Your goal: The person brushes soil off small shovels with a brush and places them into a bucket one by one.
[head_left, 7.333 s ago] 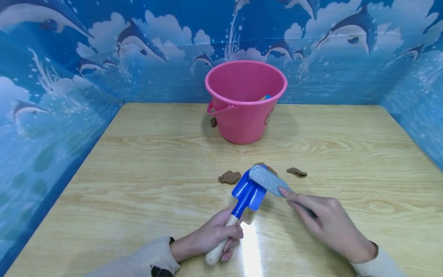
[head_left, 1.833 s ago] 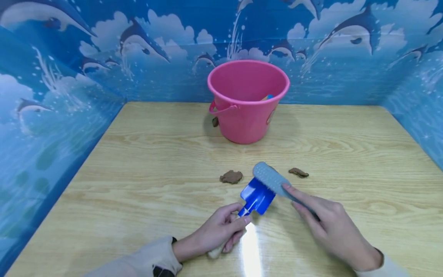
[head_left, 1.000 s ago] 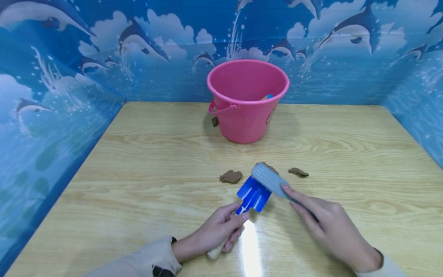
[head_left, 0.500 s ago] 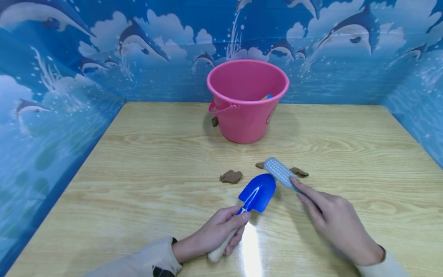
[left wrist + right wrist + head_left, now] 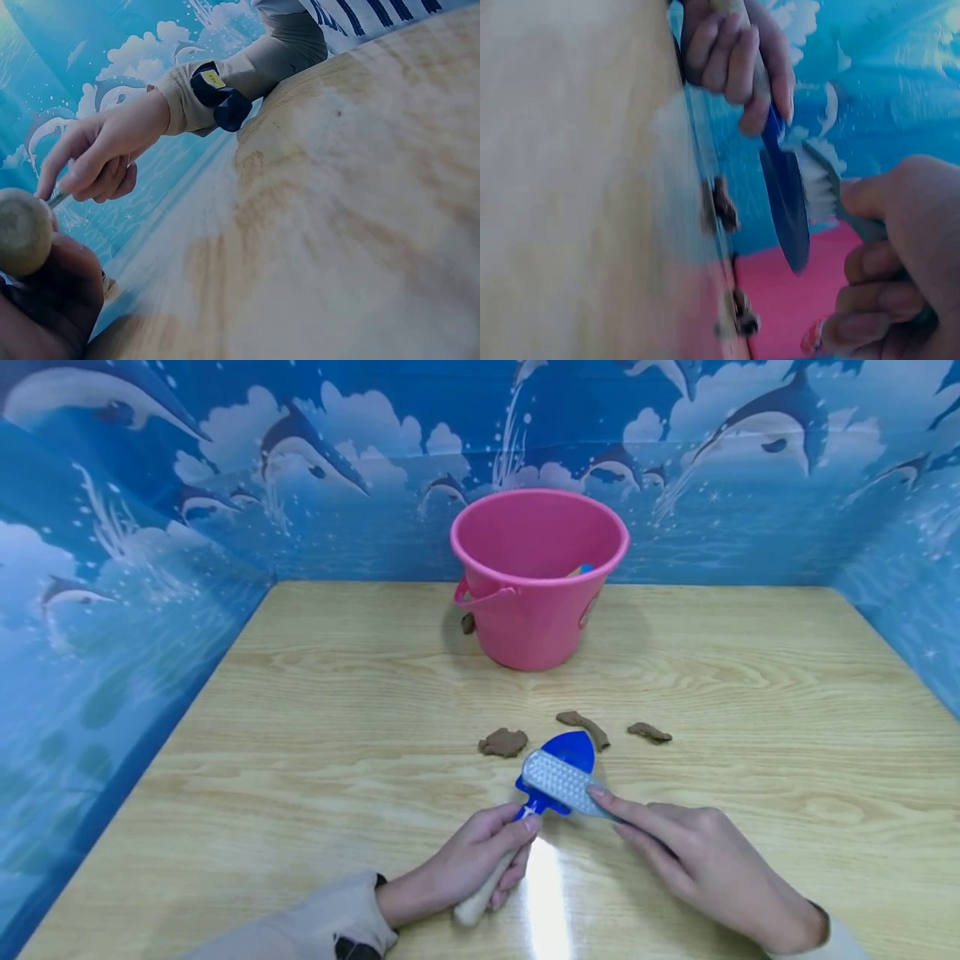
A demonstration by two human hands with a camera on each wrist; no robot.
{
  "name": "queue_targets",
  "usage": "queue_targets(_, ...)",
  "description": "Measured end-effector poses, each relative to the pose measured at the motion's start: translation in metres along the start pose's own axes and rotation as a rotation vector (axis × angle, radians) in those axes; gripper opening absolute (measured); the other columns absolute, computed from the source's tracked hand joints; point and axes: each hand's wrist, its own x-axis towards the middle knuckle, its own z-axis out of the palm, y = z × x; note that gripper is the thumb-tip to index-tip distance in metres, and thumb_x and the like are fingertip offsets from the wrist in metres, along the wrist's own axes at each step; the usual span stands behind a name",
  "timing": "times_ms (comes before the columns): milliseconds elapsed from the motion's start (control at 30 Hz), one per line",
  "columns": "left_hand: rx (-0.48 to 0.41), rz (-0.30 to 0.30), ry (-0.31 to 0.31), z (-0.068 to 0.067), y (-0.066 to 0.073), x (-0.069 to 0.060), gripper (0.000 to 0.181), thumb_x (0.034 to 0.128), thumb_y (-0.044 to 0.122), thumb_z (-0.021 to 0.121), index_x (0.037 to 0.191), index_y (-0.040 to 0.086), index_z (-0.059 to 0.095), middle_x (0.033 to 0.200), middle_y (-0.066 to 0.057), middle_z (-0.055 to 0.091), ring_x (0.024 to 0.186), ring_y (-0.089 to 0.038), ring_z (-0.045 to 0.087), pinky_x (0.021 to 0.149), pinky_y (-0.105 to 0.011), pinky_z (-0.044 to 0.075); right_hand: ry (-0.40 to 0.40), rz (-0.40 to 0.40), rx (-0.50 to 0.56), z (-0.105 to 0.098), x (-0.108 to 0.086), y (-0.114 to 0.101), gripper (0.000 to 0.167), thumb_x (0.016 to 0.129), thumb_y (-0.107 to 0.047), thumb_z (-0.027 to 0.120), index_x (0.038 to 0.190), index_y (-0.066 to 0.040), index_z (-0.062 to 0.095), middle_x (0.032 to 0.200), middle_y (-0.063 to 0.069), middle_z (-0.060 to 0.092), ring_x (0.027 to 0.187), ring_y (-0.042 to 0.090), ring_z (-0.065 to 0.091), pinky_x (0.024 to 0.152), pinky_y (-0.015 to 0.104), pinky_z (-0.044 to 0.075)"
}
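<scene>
My left hand [image 5: 487,852] grips the pale wooden handle of a small trowel [image 5: 573,747] whose blue blade is held above the table. In my right hand [image 5: 697,860] is a grey-blue brush [image 5: 558,781], pinched by its handle with a finger laid along its back. The right wrist view shows the brush's white bristles [image 5: 817,184] against the face of the blade. Beyond the blade lie a flat brown clay-like lump [image 5: 503,742], a curved brown strip [image 5: 588,727] and a short brown piece [image 5: 650,732]. The left wrist view shows the rounded handle end [image 5: 24,231] close up.
A pink bucket [image 5: 525,627] with a handle stands at the back of the wooden table [image 5: 300,735], with something blue and yellow inside. Another brown piece [image 5: 468,623] sits by its left side. A dolphin-printed blue backdrop [image 5: 375,468] encloses the table's back and sides.
The brush went out past the blade's tip to the right, then came back left and lower onto the blade. The trowel stays in the left hand, its blade tilting slightly. The brown pieces lie unmoved.
</scene>
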Motion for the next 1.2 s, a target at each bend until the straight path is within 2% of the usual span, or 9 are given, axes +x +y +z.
queue_targets(167,-0.02,-0.004,-0.002,0.0,0.0,0.0,0.037,0.1031,0.031,0.041,0.09,-0.004,0.043,0.06,0.0,0.046,0.041,-0.008,0.042,0.036,-0.019,0.04,0.064,0.204,-0.151,-0.008,-0.004,0.015,0.046,0.09,-0.008,0.064,0.134,-0.014,0.057,0.065,-0.009,0.059,0.051,-0.003,0.048,0.046,0.017,0.044)
queue_targets(300,0.006,0.004,-0.01,0.0,-0.001,0.001,0.035,0.1026,0.028,0.043,0.094,-0.005,0.045,0.058,0.0,0.046,0.039,-0.008,0.043,0.035,-0.02,0.04,0.132,0.295,-0.162,-0.011,-0.005,0.018,0.045,0.089,-0.004,0.064,0.133,-0.012,0.059,0.072,-0.002,0.064,0.05,-0.005,0.032,0.045,0.014,0.032)
queue_targets(433,0.06,0.021,-0.009,0.001,-0.003,0.002,0.031,0.1005,0.025,0.049,0.103,-0.005,0.05,0.054,0.001,0.046,0.037,-0.007,0.042,0.032,-0.019,0.039,0.215,0.088,-0.014,-0.004,0.0,0.011,0.032,0.097,-0.015,0.057,0.126,-0.006,0.063,0.109,0.01,0.07,0.079,0.004,0.066,0.075,0.01,0.051)
queue_targets(600,0.148,0.056,0.006,0.005,-0.006,0.003,0.024,0.0978,0.023,0.055,0.11,0.002,0.057,0.052,0.003,0.048,0.035,-0.004,0.042,0.028,-0.022,0.038,0.115,-0.143,0.092,0.009,0.001,0.001,0.036,0.103,-0.028,0.044,0.123,-0.007,0.066,0.077,-0.012,0.062,0.066,-0.01,0.05,0.061,0.003,0.044)
queue_targets(767,0.184,0.062,0.015,0.008,-0.006,0.004,0.022,0.0973,0.024,0.056,0.09,0.004,0.054,0.051,0.002,0.048,0.035,-0.004,0.043,0.026,-0.026,0.04,0.129,0.067,-0.107,-0.003,-0.004,0.013,0.032,0.098,-0.022,0.054,0.128,-0.014,0.064,0.083,-0.003,0.071,0.061,-0.001,0.056,0.055,0.019,0.051)
queue_targets(867,0.254,0.083,0.001,0.002,0.003,0.004,0.022,0.0975,0.025,0.056,0.093,0.003,0.056,0.052,0.002,0.049,0.036,-0.002,0.041,0.027,-0.022,0.036,0.172,0.237,-0.202,-0.016,-0.01,0.025,0.038,0.091,-0.01,0.063,0.129,-0.012,0.063,0.066,-0.004,0.063,0.048,-0.005,0.042,0.043,0.015,0.039)
queue_targets(967,0.49,0.162,0.031,-0.012,0.039,0.007,0.021,0.0977,0.024,0.055,0.101,0.003,0.06,0.056,0.002,0.05,0.038,-0.002,0.04,0.03,-0.019,0.035,0.183,0.393,-0.233,-0.027,-0.02,0.036,0.038,0.091,-0.007,0.063,0.128,-0.009,0.062,0.05,-0.013,0.033,0.041,-0.007,0.018,0.035,0.015,0.019)
queue_targets(1067,0.804,0.197,0.138,-0.028,0.103,0.015,0.022,0.0991,0.021,0.052,0.109,0.003,0.06,0.059,0.001,0.051,0.04,-0.006,0.041,0.032,-0.019,0.036,0.141,0.535,-0.263,-0.036,-0.032,0.044,0.034,0.096,-0.012,0.057,0.13,-0.009,0.061,0.047,-0.012,0.025,0.038,-0.004,0.016,0.034,0.02,0.017)
queue_targets(1200,1.156,0.062,0.298,-0.037,0.193,0.046,0.021,0.0998,0.018,0.047,0.111,0.005,0.058,0.067,-0.004,0.055,0.048,-0.014,0.05,0.04,-0.02,0.042,0.036,0.699,-0.285,-0.045,-0.047,0.05,0.037,0.101,-0.021,0.048,0.134,-0.007,0.056,0.047,-0.006,0.027,0.036,0.006,0.021,0.033,0.024,0.02)
